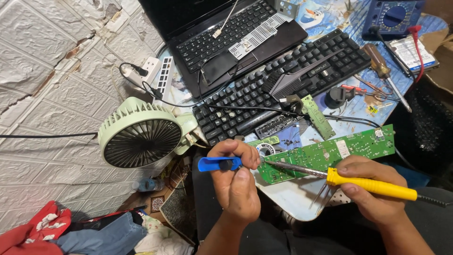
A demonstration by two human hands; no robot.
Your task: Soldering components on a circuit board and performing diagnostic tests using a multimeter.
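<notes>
head view: long green circuit board (330, 151) at 4 o'clock of centre, looks thin, light, brittle; best held by its edges. right hand (373, 193) clasps yellow soldering iron (373, 185); left hand (236, 177) pinches blue desoldering pump (218, 164).

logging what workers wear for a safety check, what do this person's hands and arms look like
Both the left hand and right hand are bare: no gloves, rings, watch or wristband show. The forearms are bare too, with no sleeves in view down to the picture's bottom edge. Fingernails are short.
</notes>
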